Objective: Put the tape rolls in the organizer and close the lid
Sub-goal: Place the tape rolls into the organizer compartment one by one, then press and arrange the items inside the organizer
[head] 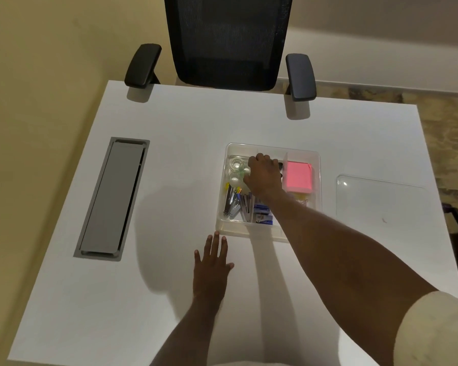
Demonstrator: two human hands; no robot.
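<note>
The clear plastic organizer (317,178) stands on the white table, right of centre, with no lid on it. Clear tape rolls (236,164) lie in its far-left compartment. My right hand (265,173) reaches down into that compartment, fingers curled over the rolls; what the fingers hold is hidden under the hand. My left hand (212,262) rests flat on the table, fingers spread, fingertips just short of the organizer's near-left corner. The clear lid (378,199) lies flat on the table to the right of the organizer.
The organizer also holds pink sticky notes (298,176), staplers and pens (234,203) and blue boxes (262,215). A grey cable hatch (111,198) is set into the table at left. A black office chair (228,40) stands at the far edge.
</note>
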